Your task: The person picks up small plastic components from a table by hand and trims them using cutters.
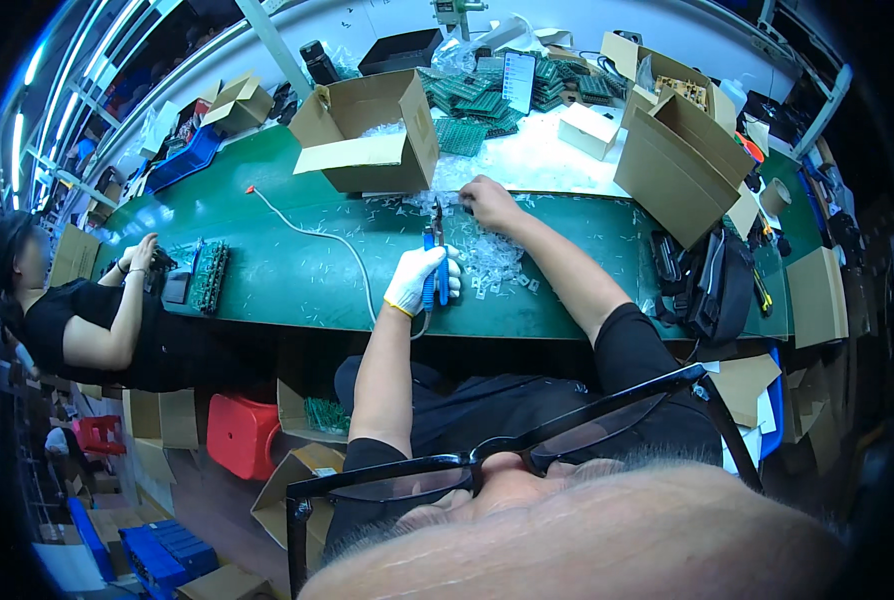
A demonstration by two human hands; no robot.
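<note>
My left hand [414, 282], in a white glove, is closed around the handles of blue-handled cutting pliers [442, 276]. Their metal jaws point away from me, toward the open cardboard box. Just right of the jaws, my bare right hand [493, 206] is bent down over the bench with its fingers pinched together. Something small and dark shows at its fingertips, too small to name. Between my hands and below them lies a loose heap of small clear plastic pieces [494, 262]. More pale slivers are scattered on the green bench top [312, 275].
An open cardboard box [377, 150] stands beyond my hands, another [682, 165] to the right. Green circuit boards [472, 95] are piled at the back, near a small white box [587, 131]. A black bag [712, 285] sits at right. At left a person handles circuit boards [210, 278].
</note>
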